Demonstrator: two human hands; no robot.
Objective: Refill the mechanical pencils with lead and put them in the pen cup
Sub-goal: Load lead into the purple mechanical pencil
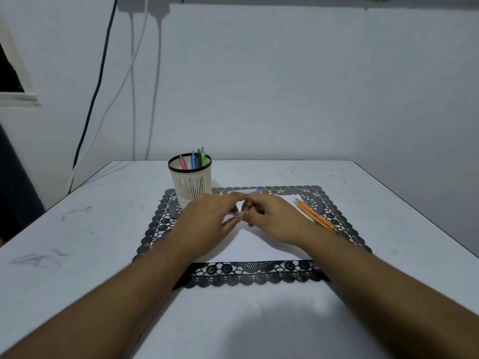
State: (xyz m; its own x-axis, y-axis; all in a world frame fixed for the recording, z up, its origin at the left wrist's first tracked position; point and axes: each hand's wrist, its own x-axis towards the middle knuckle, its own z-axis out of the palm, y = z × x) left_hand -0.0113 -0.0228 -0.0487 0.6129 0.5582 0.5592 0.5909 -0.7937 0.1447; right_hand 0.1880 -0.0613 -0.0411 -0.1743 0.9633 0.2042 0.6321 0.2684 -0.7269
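Two forearms reach to mid-frame; left hand [207,218] and right hand [269,216] meet, fingertips pinched together on something too small to identify. Orange pencils [315,216] lie diagonally just right of the right hand; pen cup [190,182] stands upper left.

Cream slotted pen cup [190,186], black rim; black lace placemat [248,274]; orange pencils [315,216].

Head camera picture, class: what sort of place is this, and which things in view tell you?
Probably a home desk or study corner. A white table stands against a plain wall with hanging cables, and it holds a pen cup of pencils on a black lace mat.
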